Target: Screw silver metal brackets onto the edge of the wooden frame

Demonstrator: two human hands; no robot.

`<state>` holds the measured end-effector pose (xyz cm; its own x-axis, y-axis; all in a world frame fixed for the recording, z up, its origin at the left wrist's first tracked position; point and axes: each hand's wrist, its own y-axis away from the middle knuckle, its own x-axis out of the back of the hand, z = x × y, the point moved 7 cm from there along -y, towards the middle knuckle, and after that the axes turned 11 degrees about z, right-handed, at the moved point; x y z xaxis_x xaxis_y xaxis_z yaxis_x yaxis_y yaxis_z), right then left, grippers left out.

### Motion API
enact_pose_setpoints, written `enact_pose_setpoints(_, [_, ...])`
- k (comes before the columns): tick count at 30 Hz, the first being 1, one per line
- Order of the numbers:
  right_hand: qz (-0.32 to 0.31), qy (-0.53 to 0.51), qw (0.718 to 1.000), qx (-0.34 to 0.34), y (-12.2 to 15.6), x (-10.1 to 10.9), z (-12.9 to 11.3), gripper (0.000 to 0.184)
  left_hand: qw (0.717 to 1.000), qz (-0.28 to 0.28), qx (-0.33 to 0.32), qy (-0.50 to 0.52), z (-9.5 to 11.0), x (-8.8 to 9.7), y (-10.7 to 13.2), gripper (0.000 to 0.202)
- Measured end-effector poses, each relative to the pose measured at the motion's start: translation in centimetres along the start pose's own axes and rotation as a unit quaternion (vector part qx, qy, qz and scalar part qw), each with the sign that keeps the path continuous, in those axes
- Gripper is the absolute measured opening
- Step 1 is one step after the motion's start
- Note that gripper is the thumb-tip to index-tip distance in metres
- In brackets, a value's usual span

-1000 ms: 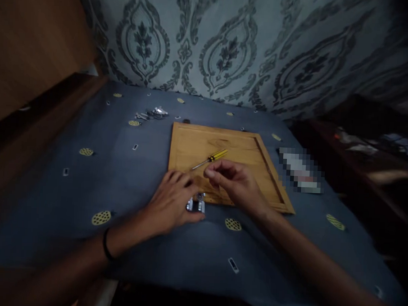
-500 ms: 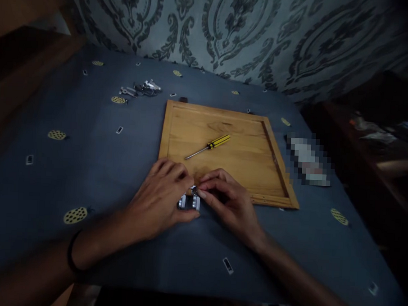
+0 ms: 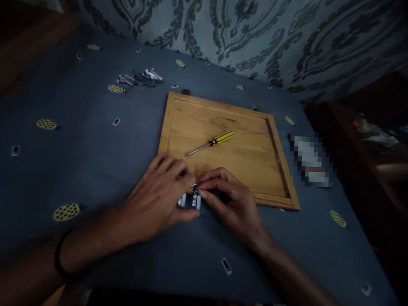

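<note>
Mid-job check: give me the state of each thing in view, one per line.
wooden panel, lying flat, recessed face up
screwdriver, lying on the panel, unheld
metal fitting, at the panel's near edge; whether fastened, cannot tell
left hand, curled beside the fitting; grip unclear
right hand, fingertips pinched at the fitting
metal pieces, bunched on the cloth
black band, around left wrist

A thin, plain black band (image 3: 56, 255) circles the left wrist (image 3: 85, 249); the left hand (image 3: 159, 196) and right hand (image 3: 232, 204) are bare.
</note>
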<state>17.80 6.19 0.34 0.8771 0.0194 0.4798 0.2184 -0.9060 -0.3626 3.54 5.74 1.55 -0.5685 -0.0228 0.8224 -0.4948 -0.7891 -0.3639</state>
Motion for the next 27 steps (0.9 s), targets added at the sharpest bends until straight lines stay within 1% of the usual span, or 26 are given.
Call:
enact_pose_setpoints(5, [-0.012, 0.012, 1.000, 0.001, 0.02, -0.19, 0.06, 0.009, 1.000, -0.003, 0.007, 0.001, -0.09, -0.10, 0.09, 0.041])
enact_pose_setpoints(11, [0.002, -0.002, 1.000, 0.004, 0.00, -0.03, -0.01, 0.004, 1.000, 0.002, 0.008, 0.009, -0.09, -0.03, 0.18, 0.039])
enact_pose_setpoints(16, [0.011, -0.006, 1.000, 0.016, 0.13, 0.07, -0.03, 0.009, 1.000, -0.001, 0.003, 0.002, -0.05, -0.02, 0.06, 0.041])
enact_pose_setpoints(21, [0.010, 0.011, 1.000, 0.020, 0.34, -0.05, 0.24, 0.012, 1.000, 0.000, 0.000, -0.007, -0.07, -0.09, -0.01, 0.042])
enact_pose_setpoints(27, [0.007, -0.009, 1.000, 0.027, 0.43, -0.19, 0.31, 0.019, 1.000, 0.004, 0.000, -0.010, -0.11, -0.04, 0.09, 0.042])
